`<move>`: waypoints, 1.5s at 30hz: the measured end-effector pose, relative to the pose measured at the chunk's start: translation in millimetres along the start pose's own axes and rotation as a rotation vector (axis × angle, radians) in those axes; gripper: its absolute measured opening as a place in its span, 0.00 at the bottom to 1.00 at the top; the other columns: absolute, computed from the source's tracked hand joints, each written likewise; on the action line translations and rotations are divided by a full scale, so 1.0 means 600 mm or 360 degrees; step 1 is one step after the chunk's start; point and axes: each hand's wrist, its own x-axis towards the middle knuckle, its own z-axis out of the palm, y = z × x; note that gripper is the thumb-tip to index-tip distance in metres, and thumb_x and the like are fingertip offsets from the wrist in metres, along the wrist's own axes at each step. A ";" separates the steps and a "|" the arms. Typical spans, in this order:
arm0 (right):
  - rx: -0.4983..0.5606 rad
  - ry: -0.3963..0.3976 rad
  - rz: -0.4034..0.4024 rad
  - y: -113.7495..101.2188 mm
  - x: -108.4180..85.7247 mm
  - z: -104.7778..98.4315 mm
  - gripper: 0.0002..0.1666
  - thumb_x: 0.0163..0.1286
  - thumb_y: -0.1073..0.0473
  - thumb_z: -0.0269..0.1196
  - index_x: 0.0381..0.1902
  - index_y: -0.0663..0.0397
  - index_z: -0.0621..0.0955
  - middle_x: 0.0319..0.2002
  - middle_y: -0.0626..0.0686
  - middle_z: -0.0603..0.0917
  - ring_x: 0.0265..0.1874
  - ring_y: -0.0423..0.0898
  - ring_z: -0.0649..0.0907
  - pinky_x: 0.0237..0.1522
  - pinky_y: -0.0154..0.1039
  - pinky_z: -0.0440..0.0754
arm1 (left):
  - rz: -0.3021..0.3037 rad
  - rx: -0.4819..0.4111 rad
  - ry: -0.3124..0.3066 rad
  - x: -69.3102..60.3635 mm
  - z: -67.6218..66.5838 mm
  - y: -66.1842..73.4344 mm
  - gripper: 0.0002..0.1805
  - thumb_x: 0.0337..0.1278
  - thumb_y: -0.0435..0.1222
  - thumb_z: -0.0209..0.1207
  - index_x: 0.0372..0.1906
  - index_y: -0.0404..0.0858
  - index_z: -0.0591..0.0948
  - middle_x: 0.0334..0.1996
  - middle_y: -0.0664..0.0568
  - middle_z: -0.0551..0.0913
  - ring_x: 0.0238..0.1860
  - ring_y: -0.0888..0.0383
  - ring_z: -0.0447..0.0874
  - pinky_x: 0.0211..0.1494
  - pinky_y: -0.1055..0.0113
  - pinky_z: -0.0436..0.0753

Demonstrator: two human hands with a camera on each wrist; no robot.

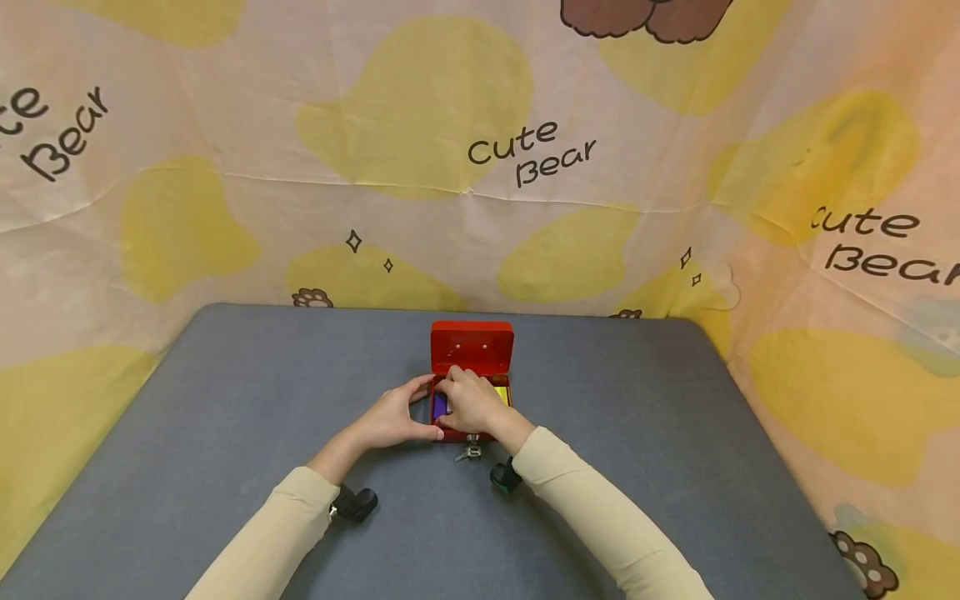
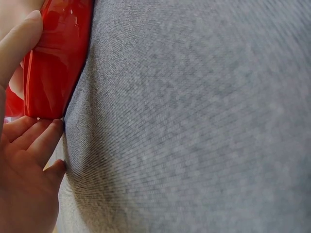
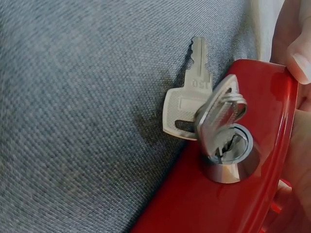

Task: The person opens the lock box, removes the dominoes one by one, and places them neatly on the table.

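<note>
A small red metal cash box (image 1: 454,437) stands on the table with its lid (image 1: 472,350) raised. My left hand (image 1: 386,418) grips the box's left end, thumb at the front corner and fingers toward the back; the left wrist view shows its fingertips (image 2: 36,136) against the red wall. My right hand (image 1: 471,402) reaches into the box with bent fingers. Whatever lies under those fingers is hidden. A purple-blue item (image 1: 439,407) shows at the left inside, and a yellow item (image 1: 502,392) at the right. In the front lock (image 3: 235,145) sits a key, with a second key (image 3: 184,109) hanging from its ring.
The grey cloth-covered table (image 1: 637,400) extends around the box. Behind it and along the sides hangs a patterned curtain (image 1: 427,108) with "cute bear" lettering. Black wrist cameras (image 1: 356,504) sit under both forearms, near the tabletop.
</note>
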 end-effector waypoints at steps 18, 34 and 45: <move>-0.0086 -0.0012 -0.0051 0.000 0.001 -0.002 0.28 0.53 0.45 0.67 0.52 0.48 0.79 0.44 0.49 0.77 0.39 0.44 0.75 0.40 0.37 0.77 | 0.0002 0.0020 0.0001 -0.002 -0.001 0.002 0.52 0.35 0.49 0.72 0.67 0.34 0.60 0.63 0.40 0.68 0.62 0.49 0.70 0.64 0.52 0.66; -0.0148 -0.0017 0.0000 -0.008 0.000 -0.003 0.27 0.53 0.45 0.67 0.51 0.46 0.79 0.46 0.48 0.78 0.41 0.45 0.76 0.45 0.42 0.77 | -0.0007 0.0024 -0.0001 -0.002 0.000 0.002 0.53 0.35 0.50 0.72 0.67 0.34 0.60 0.64 0.40 0.67 0.62 0.50 0.69 0.64 0.53 0.65; -0.0160 -0.0037 -0.0055 -0.004 0.001 -0.002 0.27 0.54 0.45 0.67 0.50 0.49 0.79 0.44 0.49 0.78 0.38 0.44 0.76 0.40 0.38 0.78 | 0.0010 0.0031 0.0011 -0.001 0.002 0.000 0.52 0.34 0.49 0.72 0.67 0.35 0.61 0.62 0.40 0.69 0.62 0.50 0.70 0.65 0.53 0.65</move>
